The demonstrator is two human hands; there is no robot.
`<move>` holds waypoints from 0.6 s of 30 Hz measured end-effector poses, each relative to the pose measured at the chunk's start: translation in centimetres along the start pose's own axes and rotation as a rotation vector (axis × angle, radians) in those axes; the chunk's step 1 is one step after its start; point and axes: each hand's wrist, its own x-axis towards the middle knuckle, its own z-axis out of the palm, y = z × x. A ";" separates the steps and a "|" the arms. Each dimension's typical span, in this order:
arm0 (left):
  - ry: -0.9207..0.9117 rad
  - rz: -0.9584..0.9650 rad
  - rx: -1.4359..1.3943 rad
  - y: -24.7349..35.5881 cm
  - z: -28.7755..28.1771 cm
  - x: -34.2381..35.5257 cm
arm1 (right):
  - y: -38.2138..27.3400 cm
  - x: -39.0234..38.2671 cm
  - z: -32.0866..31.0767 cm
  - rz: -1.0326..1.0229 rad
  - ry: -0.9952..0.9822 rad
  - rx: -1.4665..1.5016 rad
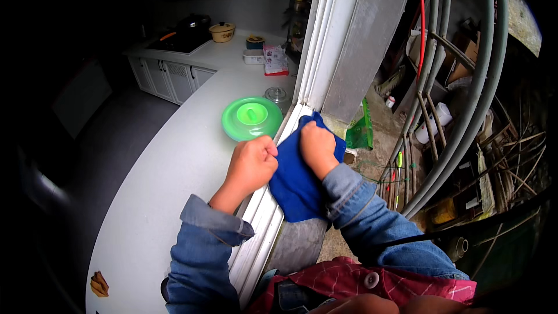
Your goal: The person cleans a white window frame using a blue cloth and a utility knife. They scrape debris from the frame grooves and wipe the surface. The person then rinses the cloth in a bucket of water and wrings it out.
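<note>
A blue cloth (pixel 299 183) is spread over the white window track (pixel 263 221) and hangs toward the grey outer ledge. My right hand (pixel 317 146) is closed on its upper part, close to the foot of the white window frame. My left hand (pixel 249 164) makes a fist at the cloth's left edge, above the inner side of the track, and seems to pinch that edge; its fingertips are hidden. Just beyond the left fist, a round green lidded dish (pixel 252 117) rests on the white counter (pixel 165 197). Behind it stands a clear glass lid (pixel 276 94).
Along the counter's far end are a cream pot (pixel 222 32), a black stove (pixel 180 40), a white container (pixel 253 56) and a printed bag (pixel 275 61). Curved metal bars (pixel 487 81) rise outside on the right. A dry brown leaf (pixel 99 284) lies near left.
</note>
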 end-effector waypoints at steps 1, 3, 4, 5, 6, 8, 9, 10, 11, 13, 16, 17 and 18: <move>-0.033 0.011 0.002 1.2 -0.3 -0.5 | 0.3 -1.1 0.0 -0.060 0.025 0.019; -0.114 0.187 0.023 3.6 -0.5 -1.3 | 1.6 -2.9 -0.7 -0.074 0.091 0.117; -0.123 0.319 0.036 4.0 -0.1 -1.7 | 2.4 -4.0 -0.7 -0.077 0.095 0.193; -0.131 0.451 0.049 4.2 0.1 -2.1 | 3.2 -5.0 -0.5 -0.096 0.146 0.285; -0.212 0.475 0.044 5.0 0.3 -2.3 | 4.4 -5.9 -0.8 -0.107 0.165 0.360; -0.350 0.520 0.077 5.9 0.0 -2.8 | 5.6 -6.9 -0.6 -0.140 0.156 0.512; -0.402 0.553 0.093 6.0 0.0 -3.2 | 5.9 -7.2 -0.5 -0.156 0.131 0.578; -0.431 0.570 0.098 6.1 0.0 -3.5 | 6.1 -7.3 -0.6 -0.171 0.103 0.644; -0.459 0.586 0.102 6.2 -0.1 -3.7 | 6.1 -7.1 -0.8 -0.151 0.065 0.692; -0.502 0.573 0.127 6.1 0.0 -3.9 | 6.1 -6.9 -1.1 -0.110 -0.015 0.781; -0.545 0.594 0.119 6.0 0.5 -3.4 | 6.8 -6.7 -0.2 -0.072 0.011 0.814; -0.557 0.602 0.114 5.9 0.7 -3.2 | 6.9 -6.6 0.2 -0.072 0.037 0.821; -0.528 0.621 0.161 5.9 0.8 -3.6 | 6.4 -6.5 0.3 -0.140 0.094 0.796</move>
